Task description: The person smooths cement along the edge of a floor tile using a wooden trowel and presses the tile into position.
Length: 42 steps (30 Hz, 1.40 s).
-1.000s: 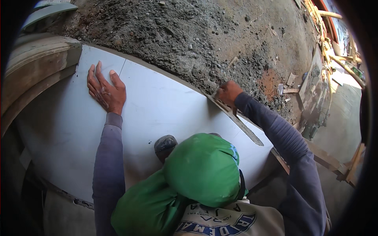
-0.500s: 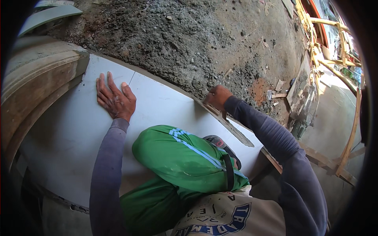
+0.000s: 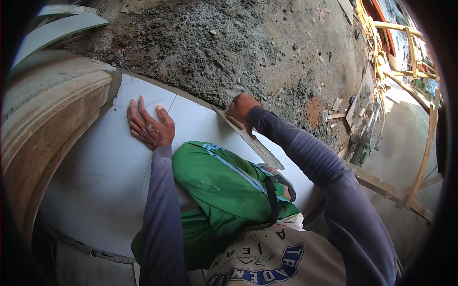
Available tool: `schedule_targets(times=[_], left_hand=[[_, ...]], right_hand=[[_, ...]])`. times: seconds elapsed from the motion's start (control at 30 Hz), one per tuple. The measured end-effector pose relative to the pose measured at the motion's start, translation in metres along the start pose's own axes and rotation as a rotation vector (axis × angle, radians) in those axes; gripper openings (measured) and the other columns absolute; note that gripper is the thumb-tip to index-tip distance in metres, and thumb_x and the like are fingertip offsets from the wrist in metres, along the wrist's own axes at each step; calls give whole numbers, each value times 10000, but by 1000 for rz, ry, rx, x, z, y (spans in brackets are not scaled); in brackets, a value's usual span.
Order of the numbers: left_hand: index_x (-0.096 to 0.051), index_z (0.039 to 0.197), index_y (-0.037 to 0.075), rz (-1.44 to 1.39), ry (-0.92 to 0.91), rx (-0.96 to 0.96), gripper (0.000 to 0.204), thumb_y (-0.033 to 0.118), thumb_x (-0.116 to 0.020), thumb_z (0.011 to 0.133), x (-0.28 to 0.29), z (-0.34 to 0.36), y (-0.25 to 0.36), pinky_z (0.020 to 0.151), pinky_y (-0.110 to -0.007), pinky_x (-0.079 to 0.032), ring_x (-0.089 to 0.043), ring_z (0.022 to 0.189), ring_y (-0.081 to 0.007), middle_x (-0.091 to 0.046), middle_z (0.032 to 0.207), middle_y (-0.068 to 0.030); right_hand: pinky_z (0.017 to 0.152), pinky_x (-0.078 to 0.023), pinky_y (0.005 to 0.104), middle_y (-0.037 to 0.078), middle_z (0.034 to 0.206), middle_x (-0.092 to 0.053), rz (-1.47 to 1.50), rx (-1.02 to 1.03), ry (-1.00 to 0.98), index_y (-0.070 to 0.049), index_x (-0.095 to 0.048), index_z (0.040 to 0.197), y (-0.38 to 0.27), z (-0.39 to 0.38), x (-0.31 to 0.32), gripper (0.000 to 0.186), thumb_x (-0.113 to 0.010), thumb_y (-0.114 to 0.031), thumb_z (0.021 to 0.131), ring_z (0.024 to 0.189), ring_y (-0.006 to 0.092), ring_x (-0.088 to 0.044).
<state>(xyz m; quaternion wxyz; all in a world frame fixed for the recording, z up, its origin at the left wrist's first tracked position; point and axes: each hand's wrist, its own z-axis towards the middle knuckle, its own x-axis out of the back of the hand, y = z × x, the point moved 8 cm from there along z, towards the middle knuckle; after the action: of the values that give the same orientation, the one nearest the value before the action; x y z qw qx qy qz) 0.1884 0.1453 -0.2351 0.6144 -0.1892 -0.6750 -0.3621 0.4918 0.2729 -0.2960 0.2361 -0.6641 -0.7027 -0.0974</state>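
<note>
My left hand (image 3: 152,127) lies flat with fingers spread on a large white tile (image 3: 90,162), close to its seam with the neighbouring tile. My right hand (image 3: 242,107) is closed around the handle of a flat, mortar-smeared plastering trowel (image 3: 261,149). The long blade slants over the white tiles near their far edge, its far-left end by the strip of mortar there. The handle is mostly hidden by my fingers. My bent knee in green trousers (image 3: 224,176) and a sandalled foot (image 3: 281,183) are over the tiles between my arms.
Rough grey rubble and sand (image 3: 191,52) border the tiles' far edge. At the left stands a curved-looking moulded concrete ledge (image 3: 62,109), with pale offcut strips (image 3: 62,33) behind it. Wooden battens (image 3: 381,186) and bamboo poles (image 3: 405,86) are at the right.
My right hand has moved the trowel leftward along the tiles' far edge. My left hand stays flat on the tile, while the view has shifted a little.
</note>
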Motion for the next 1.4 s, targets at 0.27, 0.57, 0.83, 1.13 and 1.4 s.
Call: schedule_targets(times=[0.27,0.57,0.83,1.13,1.4], left_hand=[[-459,1529,192,16,2,28,587,409,-553,992,1,-1,-12,1184,-550,-289,-355,1513,-336,-418,1604,-90],[-467,1525,188,19,2,25,582,411,-560,995,4,-2,-14,1182,-555,-283,-358,1506,-345,-419,1606,-96],[-473,1521,191,10,6,20,586,412,-570,987,0,0,-8,1175,-550,-294,-372,1501,-344,-430,1599,-100],[-478,1517,185,-14,25,18,584,412,-556,985,-3,0,-1,1170,-561,-292,-369,1496,-350,-438,1581,-89],[-475,1514,184,1,0,29,586,401,-565,977,0,1,-5,1163,-561,-294,-365,1495,-351,-424,1589,-102]], right_hand=[[952,-590,465,309,1036,-753,45,41,-51,49,-786,1023,-40,-14,16,418,-679,-315,847,1008,429,-755],[906,-605,467,313,996,-752,34,27,-74,42,-791,992,-4,-19,1,399,-673,-319,868,983,438,-758],[885,-601,477,259,963,-766,-153,-72,-77,-16,-796,954,1,12,-10,343,-609,-302,921,914,409,-761],[924,-606,472,288,1095,-760,-116,-3,-41,37,-786,1024,-66,40,8,443,-700,-373,879,1011,429,-762],[955,-592,450,280,1159,-752,115,-17,9,46,-787,1055,-116,31,25,417,-715,-315,859,1090,414,-748]])
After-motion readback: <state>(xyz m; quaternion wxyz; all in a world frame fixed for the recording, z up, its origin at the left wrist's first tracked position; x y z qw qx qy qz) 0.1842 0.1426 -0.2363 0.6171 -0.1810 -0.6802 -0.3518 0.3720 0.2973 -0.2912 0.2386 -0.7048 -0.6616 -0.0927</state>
